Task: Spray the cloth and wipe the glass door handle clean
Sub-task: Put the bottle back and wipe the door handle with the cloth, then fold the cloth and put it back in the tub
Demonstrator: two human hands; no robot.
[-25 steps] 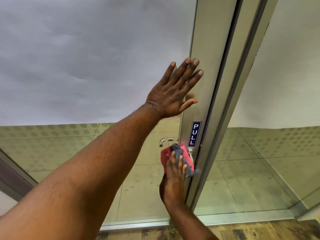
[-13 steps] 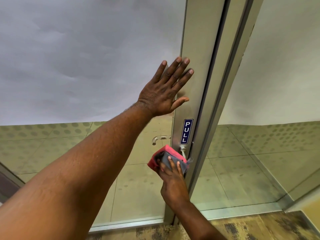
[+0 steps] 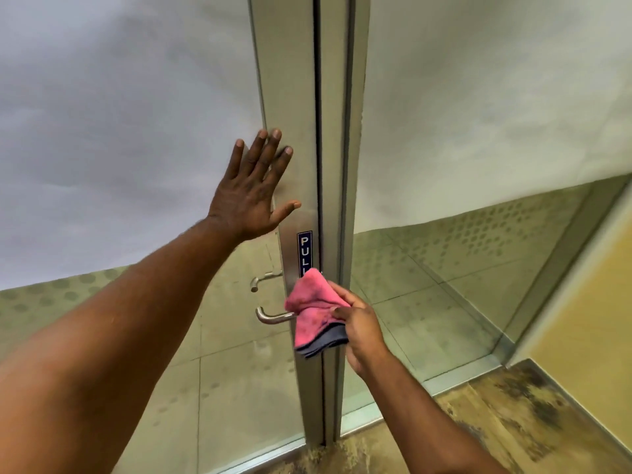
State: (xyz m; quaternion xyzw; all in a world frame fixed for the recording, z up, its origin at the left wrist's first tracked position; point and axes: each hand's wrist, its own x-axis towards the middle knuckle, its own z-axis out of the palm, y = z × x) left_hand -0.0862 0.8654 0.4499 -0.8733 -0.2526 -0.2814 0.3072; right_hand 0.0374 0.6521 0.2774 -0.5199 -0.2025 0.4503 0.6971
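Note:
My left hand (image 3: 251, 193) lies flat with fingers spread against the glass and the metal door stile (image 3: 290, 97). A silver lever door handle (image 3: 272, 317) sticks out to the left from the stile, below a blue PULL sign (image 3: 304, 249). My right hand (image 3: 359, 330) grips a pink and grey cloth (image 3: 316, 313), held against the base of the handle at the stile. The cloth hides the handle's root and the bottom of the sign. No spray bottle is in view.
A second lever handle (image 3: 261, 280) shows through the glass on the far side. A fixed glass panel (image 3: 478, 165) stands right of the frame post (image 3: 345, 200). Mottled brown floor (image 3: 478, 422) lies below, with a yellow wall (image 3: 588, 302) at right.
My right hand has slid the cloth from the handle's left end to its base at the stile, uncovering the lever. The view has shifted, and my left hand stays pressed on the door.

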